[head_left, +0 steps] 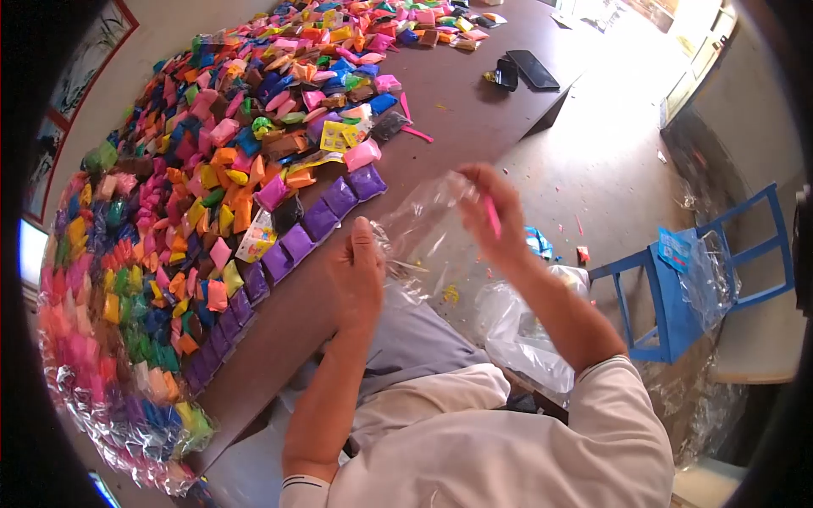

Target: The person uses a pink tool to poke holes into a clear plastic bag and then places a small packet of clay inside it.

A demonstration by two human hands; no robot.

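A clear plastic bag [423,212] stretches between my two hands, above my lap and beside the table edge. My left hand [360,267] is closed on its lower left side, thumb up. My right hand [494,207] pinches the upper right end, and a slim pink plastic stick [492,217] lies against its palm. Close by my left hand, a row of purple packets [320,220] runs along the table's near edge. A pink packet [362,154] rests just beyond the row's far end.
Heaped colourful packets [254,110] cover much of the brown table [453,102]. A phone [533,69] and a dark case lie toward its far end. On the right stands a blue chair [677,296] with plastic wrap on it; a clear bag [525,339] sits beside my leg.
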